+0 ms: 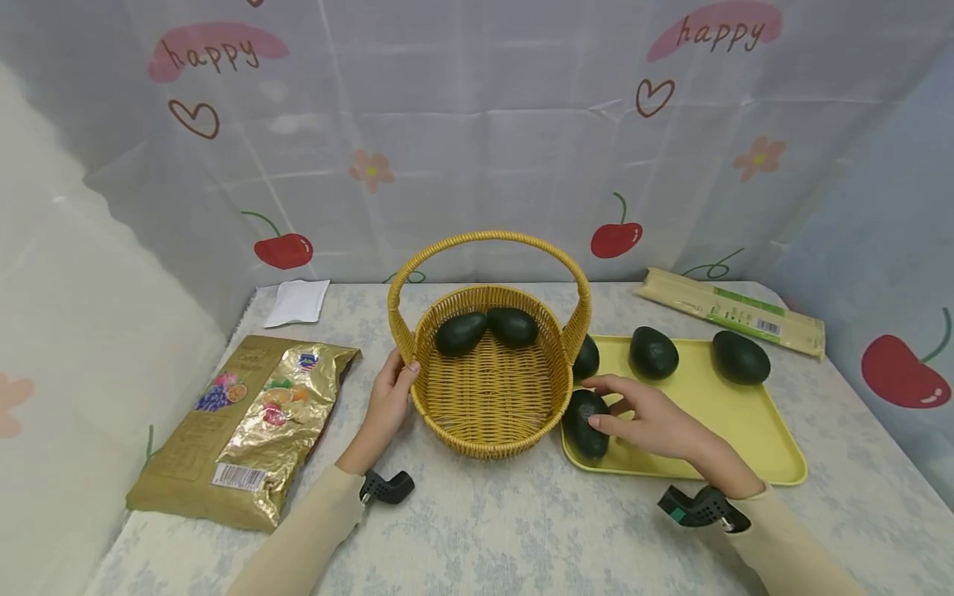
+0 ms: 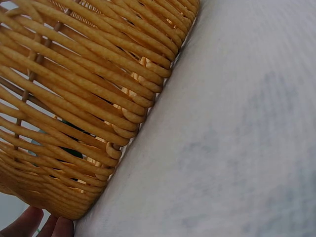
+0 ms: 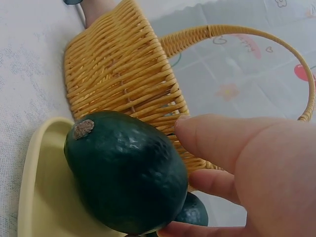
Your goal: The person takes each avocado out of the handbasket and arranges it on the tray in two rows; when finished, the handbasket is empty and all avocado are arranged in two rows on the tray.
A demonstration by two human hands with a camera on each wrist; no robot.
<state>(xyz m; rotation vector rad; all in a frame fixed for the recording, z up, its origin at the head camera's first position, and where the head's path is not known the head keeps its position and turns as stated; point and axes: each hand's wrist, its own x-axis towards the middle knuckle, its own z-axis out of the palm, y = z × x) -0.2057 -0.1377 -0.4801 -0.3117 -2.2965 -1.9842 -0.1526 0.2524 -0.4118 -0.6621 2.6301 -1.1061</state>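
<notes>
The basket (image 1: 488, 397) is being gripped by the left hand (image 1: 390, 389); 1 avocado (image 1: 583, 426) is being touched by the half-curled right hand (image 1: 647, 416) (whether held cannot be told).

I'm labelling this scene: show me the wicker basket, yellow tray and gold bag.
Wicker basket (image 1: 488, 389): head view, bare woven floor.
Yellow tray (image 1: 734, 422): head view, bare right part.
Gold bag (image 1: 249, 430): head view, middle of front.

A dark green avocado (image 3: 126, 173) fills seven o'clock, its brown stem scar at nine; a yellow tray (image 3: 28, 182) rims eight. The right hand (image 3: 264, 173) spreads beside it at four. A second avocado (image 3: 195, 211) shows at five. The wicker basket (image 3: 116, 69) occupies eleven, its handle (image 3: 217, 30) arching from twelve to three.
</notes>
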